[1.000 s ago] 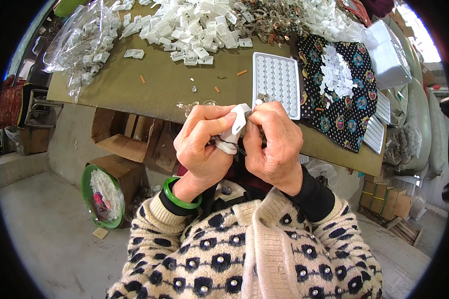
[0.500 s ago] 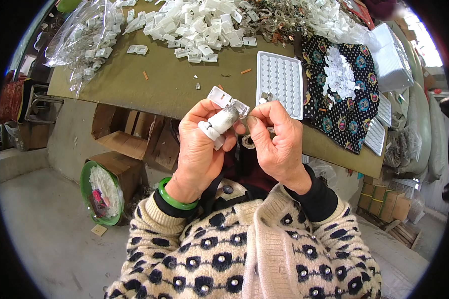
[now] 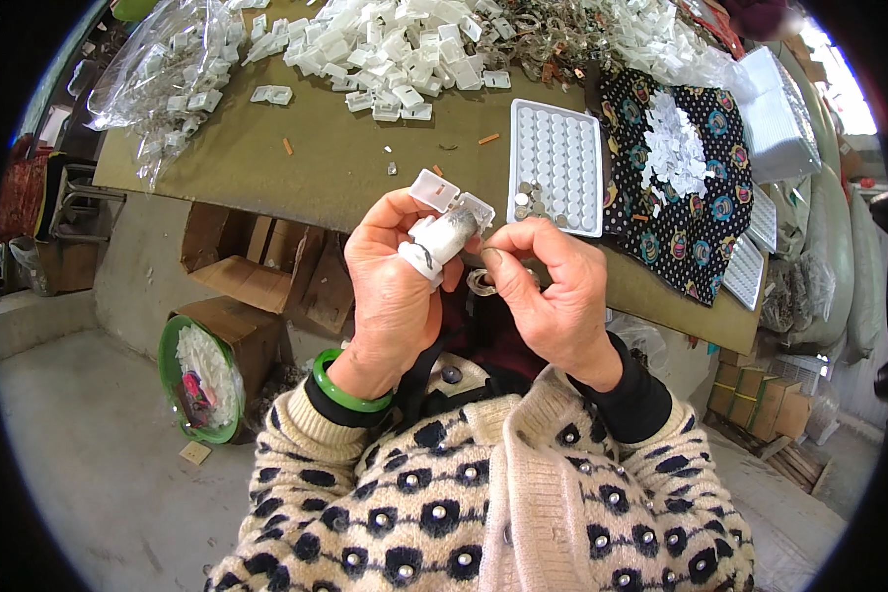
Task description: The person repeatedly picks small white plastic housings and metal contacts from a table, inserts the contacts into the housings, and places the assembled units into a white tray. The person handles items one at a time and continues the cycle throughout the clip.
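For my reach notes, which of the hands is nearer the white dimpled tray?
Right. The right hand is close in front of the tray; the left hand farther off, toward its left.

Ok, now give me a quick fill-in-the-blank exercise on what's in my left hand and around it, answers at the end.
1. The left hand holds a small white case with its lid ____.
2. The bracelet is coloured ____.
3. The tray with loose discs on it lies to the ____ of the patterned cloth.

Missing words: open; green; left.
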A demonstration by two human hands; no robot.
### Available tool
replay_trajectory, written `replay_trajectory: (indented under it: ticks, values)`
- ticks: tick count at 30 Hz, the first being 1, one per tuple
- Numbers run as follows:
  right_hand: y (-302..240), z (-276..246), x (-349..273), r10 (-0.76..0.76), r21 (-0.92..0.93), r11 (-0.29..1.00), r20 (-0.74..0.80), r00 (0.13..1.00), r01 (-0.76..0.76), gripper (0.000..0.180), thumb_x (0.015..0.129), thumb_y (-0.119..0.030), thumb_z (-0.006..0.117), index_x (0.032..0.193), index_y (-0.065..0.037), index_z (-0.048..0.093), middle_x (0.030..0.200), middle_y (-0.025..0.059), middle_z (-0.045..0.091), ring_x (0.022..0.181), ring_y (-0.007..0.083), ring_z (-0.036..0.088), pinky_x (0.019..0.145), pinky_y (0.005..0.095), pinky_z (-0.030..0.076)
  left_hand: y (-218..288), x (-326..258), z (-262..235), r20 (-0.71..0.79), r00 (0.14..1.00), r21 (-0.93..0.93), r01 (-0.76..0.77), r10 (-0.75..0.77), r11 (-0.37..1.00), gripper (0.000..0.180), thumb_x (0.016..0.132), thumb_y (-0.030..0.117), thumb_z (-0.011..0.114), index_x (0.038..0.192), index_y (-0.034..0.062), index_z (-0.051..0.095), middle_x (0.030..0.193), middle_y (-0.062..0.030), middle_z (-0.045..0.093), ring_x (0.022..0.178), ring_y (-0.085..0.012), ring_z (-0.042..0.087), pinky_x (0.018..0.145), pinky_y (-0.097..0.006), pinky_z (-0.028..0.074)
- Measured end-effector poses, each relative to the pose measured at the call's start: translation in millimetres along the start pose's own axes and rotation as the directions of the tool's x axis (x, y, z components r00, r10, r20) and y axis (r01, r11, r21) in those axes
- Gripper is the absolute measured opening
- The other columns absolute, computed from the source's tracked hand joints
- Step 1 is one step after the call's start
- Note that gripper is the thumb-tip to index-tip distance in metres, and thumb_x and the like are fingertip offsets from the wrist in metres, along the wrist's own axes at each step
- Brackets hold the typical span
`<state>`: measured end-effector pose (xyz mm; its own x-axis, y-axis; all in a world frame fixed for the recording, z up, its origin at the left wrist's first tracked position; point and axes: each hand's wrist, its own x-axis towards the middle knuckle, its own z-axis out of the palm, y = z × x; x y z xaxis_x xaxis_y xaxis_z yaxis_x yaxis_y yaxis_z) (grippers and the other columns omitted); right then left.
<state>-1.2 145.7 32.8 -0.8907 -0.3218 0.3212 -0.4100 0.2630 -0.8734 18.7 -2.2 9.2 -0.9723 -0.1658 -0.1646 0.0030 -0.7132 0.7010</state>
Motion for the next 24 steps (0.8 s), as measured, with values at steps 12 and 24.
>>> replay_trajectory:
  ticks: [12, 24]
  values:
    - [0.7, 7.2, 4.7, -0.046, -0.011, 0.999, -0.17, 0.984, 0.045, 0.014, 0.075, 0.009, 0.061, 0.078, -0.002, 0.053, 0.076, 0.0097, 0.057, 0.062, 0.0231, 0.057, 0.056, 0.0302, 0.046, -12.1, -5.5, 10.9, -0.048, 0.978, 0.215, -0.187, 0.201, 0.959, 0.023, 0.083, -0.006, 0.068, 0.102, 0.002, 0.06, 0.086, -0.0064, 0.066, 0.056, -0.0066, 0.054, 0.046, -0.019, 0.041]
    - [4.0, 14.9, -0.9, -0.033, -0.079, 0.997, -0.139, 0.99, 0.023, 0.008, 0.091, 0.003, 0.059, 0.092, -0.003, 0.052, 0.067, 0.0102, 0.058, 0.057, 0.0251, 0.062, 0.052, 0.0329, 0.047, -3.7, -4.2, 8.6, -0.065, 0.992, 0.066, -0.104, 0.108, 0.992, 0.02, 0.085, -0.004, 0.068, 0.104, 0.0001, 0.061, 0.087, -0.0062, 0.067, 0.065, -0.0082, 0.061, 0.049, -0.018, 0.044]
